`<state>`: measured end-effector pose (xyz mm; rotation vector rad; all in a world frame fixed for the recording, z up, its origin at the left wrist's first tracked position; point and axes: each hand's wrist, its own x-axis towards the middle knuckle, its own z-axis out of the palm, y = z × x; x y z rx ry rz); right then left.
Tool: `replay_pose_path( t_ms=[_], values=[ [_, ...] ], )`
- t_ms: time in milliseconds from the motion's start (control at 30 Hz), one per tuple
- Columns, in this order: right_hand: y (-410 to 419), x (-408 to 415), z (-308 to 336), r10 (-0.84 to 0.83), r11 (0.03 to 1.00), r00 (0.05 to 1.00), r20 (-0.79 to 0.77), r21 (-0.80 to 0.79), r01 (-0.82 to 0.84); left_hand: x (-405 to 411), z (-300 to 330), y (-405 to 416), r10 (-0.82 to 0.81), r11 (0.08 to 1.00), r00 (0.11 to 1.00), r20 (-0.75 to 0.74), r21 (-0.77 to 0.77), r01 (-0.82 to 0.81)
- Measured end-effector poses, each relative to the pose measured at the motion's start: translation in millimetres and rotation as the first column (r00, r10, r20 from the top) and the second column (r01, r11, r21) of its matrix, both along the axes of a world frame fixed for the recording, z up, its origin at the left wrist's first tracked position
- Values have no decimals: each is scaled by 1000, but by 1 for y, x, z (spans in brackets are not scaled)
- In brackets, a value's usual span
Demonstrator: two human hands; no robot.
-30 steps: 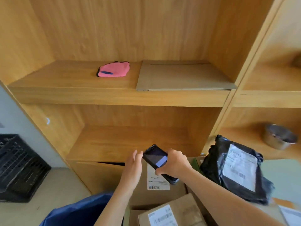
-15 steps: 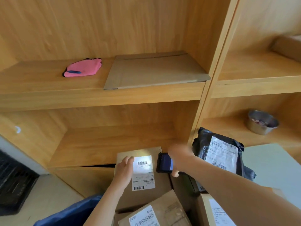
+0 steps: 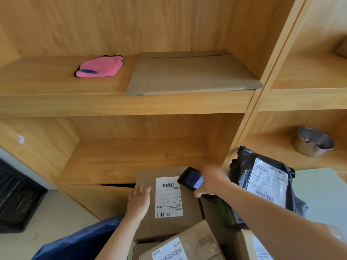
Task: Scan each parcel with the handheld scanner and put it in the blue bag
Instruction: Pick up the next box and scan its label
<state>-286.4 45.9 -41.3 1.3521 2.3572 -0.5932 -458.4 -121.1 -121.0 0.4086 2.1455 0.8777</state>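
scanner (image 3: 191, 179) shifted over box (image 3: 169, 226) edge, shelf (image 3: 131, 158) behind

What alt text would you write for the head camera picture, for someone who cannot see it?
A person's right hand holds a handheld scanner over the white label of a brown cardboard parcel, while the left hand rests on the parcel's left side. A blue bag lies below left, wooden shelves rise behind.

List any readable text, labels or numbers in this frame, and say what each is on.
"标快": white label on the lower brown parcel.
Label on the cardboard box: barcodes, print too small to read.
Label on the black poly bag: barcodes, print too blurred.
Scanner screen: nothing legible.
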Motion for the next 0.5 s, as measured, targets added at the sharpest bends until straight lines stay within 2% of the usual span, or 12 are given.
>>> replay_pose_path(
  t_ms=[100, 233, 333, 500],
  values=[
    [0, -4, -27, -269, 952, 940, -209, -206, 227, -2, -10, 0, 67, 998, 997, 44, -21, -66],
    [-8, -10, -60, -517, 830, 799, -308, -411, 378, -8, -24, -2, 142, 990, 988, 62, -34, -140],
    [-12, -11, -75, -612, 768, 726, -313, -455, 451, -13, -33, -7, 183, 983, 976, 116, -47, -178],
    [-15, -18, -88, -676, 731, 627, -387, -465, 500, -14, -42, -14, 218, 976, 956, 196, -44, -213]
  ],
)
